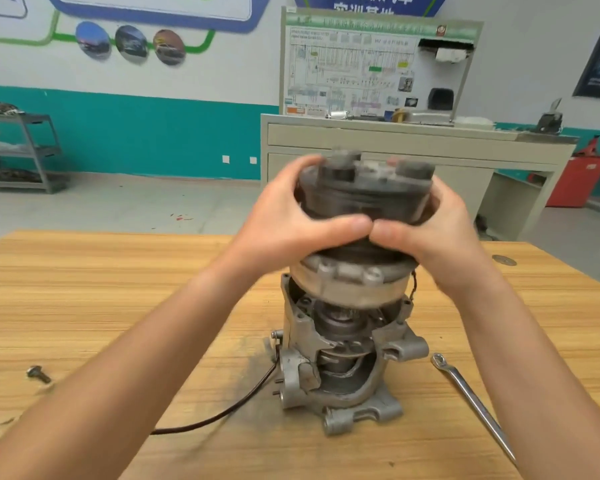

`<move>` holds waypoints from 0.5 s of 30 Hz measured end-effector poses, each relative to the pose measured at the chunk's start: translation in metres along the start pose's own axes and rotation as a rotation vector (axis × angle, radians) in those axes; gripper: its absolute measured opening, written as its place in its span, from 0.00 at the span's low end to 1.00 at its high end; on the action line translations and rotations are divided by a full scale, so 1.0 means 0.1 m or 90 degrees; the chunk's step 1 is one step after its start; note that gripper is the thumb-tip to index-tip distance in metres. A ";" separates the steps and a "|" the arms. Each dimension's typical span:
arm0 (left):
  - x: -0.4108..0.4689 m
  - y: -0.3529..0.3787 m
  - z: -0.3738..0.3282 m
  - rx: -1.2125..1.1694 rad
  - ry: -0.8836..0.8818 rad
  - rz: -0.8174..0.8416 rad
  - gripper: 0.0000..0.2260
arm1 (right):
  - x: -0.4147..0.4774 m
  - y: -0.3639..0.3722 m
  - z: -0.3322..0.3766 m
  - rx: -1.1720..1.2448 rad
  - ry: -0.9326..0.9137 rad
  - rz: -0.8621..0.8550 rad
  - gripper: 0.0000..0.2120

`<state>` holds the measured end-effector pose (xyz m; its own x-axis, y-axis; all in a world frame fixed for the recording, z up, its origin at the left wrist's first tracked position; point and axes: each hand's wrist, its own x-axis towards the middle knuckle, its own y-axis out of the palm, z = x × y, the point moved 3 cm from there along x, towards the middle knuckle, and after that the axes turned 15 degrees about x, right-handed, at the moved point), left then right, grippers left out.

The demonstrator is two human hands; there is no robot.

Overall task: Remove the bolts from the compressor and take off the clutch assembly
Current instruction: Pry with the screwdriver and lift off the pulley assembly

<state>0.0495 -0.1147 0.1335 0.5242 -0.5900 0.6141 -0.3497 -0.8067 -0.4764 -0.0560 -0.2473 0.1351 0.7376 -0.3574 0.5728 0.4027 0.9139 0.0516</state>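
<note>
Though close, clutch assembly (pixel 364 197) blurred, sides hidden.

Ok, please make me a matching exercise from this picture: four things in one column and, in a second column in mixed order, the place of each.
Things:
1. clutch assembly
2. bolt
3. wrench
4. black cable

Places:
A. on the table, right of the compressor
B. gripped by the left hand and the right hand
C. on the table, far left
D. trails from the compressor toward the near left

Pairs: 1-B; 2-C; 3-A; 4-D
</note>
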 end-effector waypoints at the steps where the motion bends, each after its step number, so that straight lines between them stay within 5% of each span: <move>1: 0.06 -0.06 -0.08 0.001 0.013 -0.012 0.37 | 0.05 0.02 0.09 0.000 -0.018 0.003 0.31; 15: -0.29 -0.95 -0.26 -0.002 0.047 -0.034 0.19 | -0.08 0.90 0.53 0.062 -0.041 0.036 0.25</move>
<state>0.0474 -0.0217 0.1770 0.4843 -0.5464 0.6833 -0.3252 -0.8375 -0.4392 -0.0546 -0.1521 0.1783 0.7194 -0.2951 0.6288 0.3053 0.9475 0.0953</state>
